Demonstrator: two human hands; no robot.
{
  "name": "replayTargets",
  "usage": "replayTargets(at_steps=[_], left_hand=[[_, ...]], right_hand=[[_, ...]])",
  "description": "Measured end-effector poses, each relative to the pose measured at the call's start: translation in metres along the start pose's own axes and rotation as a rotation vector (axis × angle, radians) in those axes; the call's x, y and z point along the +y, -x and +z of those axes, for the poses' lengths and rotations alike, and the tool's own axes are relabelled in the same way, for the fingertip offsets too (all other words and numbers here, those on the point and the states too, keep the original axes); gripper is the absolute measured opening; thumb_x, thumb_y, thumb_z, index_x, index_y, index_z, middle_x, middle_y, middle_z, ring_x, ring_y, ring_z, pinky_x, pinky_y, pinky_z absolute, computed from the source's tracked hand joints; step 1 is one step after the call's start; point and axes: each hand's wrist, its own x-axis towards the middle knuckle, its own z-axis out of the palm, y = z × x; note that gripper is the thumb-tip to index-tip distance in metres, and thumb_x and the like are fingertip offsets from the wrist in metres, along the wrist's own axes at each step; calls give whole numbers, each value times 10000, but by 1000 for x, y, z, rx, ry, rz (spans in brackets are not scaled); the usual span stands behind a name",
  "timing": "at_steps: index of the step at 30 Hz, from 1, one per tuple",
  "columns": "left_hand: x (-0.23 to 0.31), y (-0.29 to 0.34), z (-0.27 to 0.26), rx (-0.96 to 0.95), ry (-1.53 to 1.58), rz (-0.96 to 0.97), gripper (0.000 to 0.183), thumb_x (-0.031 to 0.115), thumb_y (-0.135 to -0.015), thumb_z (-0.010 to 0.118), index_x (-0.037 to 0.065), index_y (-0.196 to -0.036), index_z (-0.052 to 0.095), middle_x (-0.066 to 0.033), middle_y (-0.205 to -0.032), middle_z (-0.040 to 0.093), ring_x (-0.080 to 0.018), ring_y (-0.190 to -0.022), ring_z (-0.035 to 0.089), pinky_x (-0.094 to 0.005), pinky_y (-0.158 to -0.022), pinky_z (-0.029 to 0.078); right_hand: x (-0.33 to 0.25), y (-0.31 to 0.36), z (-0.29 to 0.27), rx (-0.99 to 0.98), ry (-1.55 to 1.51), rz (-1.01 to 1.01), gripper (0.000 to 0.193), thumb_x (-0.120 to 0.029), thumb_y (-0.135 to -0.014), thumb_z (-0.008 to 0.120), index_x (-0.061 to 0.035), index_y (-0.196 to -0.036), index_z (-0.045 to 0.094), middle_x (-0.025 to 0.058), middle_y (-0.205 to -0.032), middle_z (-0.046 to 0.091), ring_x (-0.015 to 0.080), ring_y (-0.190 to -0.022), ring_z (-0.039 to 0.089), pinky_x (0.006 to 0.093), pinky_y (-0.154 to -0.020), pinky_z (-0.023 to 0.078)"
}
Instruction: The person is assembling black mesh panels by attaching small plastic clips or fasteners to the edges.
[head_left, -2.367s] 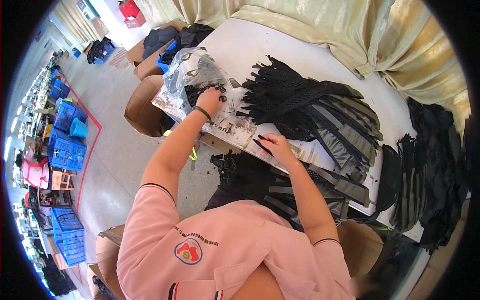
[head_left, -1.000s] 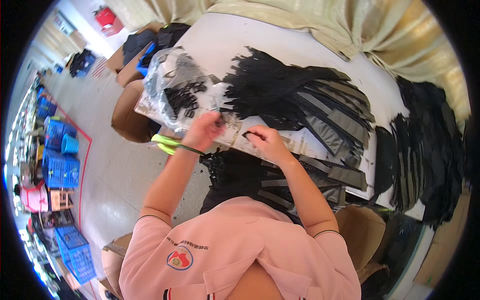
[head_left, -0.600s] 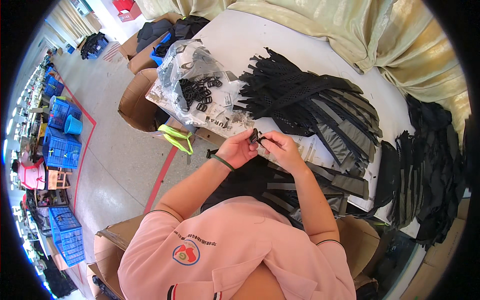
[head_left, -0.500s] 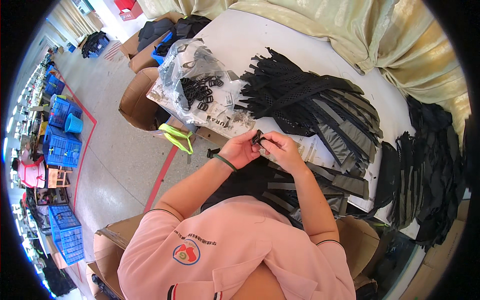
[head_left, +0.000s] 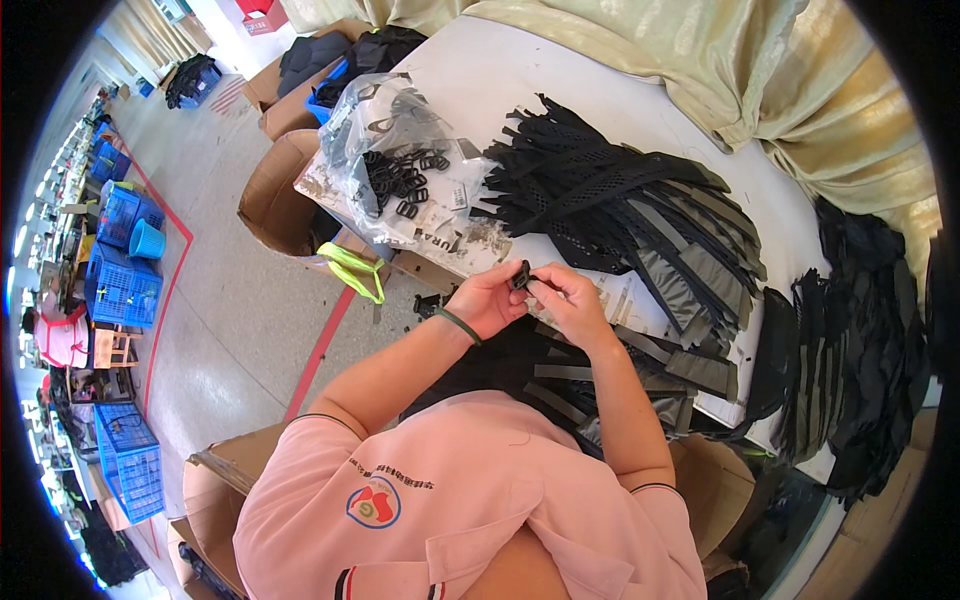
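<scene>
My left hand (head_left: 487, 302) is closed, its fingertips gripping a small black plastic buckle (head_left: 519, 274) above the table's near edge. Right beside it, my right hand (head_left: 572, 308) pinches what looks like the end of a black strap against the buckle; the fingers hide most of it. Beyond my hands lies a heap of black mesh straps (head_left: 600, 190) with grey flat ends. To its left, several loose black buckles (head_left: 405, 180) lie in and around a clear plastic bag (head_left: 358, 115). More black and grey straps (head_left: 560, 372) hang below my hands.
The white table (head_left: 500, 60) reaches back to a gold curtain (head_left: 690, 55). Black straps (head_left: 865, 330) hang along its right side. An open cardboard box (head_left: 275, 195) and a yellow-green strap (head_left: 352, 270) are at its left edge. Blue crates (head_left: 125, 285) stand across the aisle.
Both hands have shifted slightly to the right, still together at the buckle. The buckle is now tilted more upright in my left fingertips.
</scene>
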Motion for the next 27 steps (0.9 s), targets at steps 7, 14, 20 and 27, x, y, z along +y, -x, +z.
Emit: replayTargets(at_steps=[7,14,20,27], left_hand=[[-1,0,3,117,-106,37,93,226,-876,604,147,-842,568,38,-763,587,-73,-596,495,-233,-581,406],[-5,-1,8,153,-178,63,123,233,-875,611,142,-815,554,34,-722,579,-80,-583,493,-240,-569,407],[-10,-1,14,132,-87,14,119,254,-893,580,140,-927,572,5,-786,582,-95,-617,505,-250,-570,412],[-11,-5,6,104,-247,93,138,252,-917,552,117,-946,550,-13,-777,583,-102,-634,535,-247,-575,436]], right_hand=[[-16,1,-5,-75,375,-157,102,-59,-798,605,18,-865,606,106,-713,529,224,-651,524,306,-616,415],[-8,8,2,68,549,-210,57,-38,-796,606,16,-804,586,91,-705,550,203,-645,551,298,-609,423],[-1,12,12,196,-64,-2,114,36,-780,616,-2,-883,585,50,-720,605,92,-636,566,239,-577,441],[-13,8,1,116,411,-249,152,44,-773,624,-39,-899,612,37,-730,606,114,-664,577,251,-589,438]])
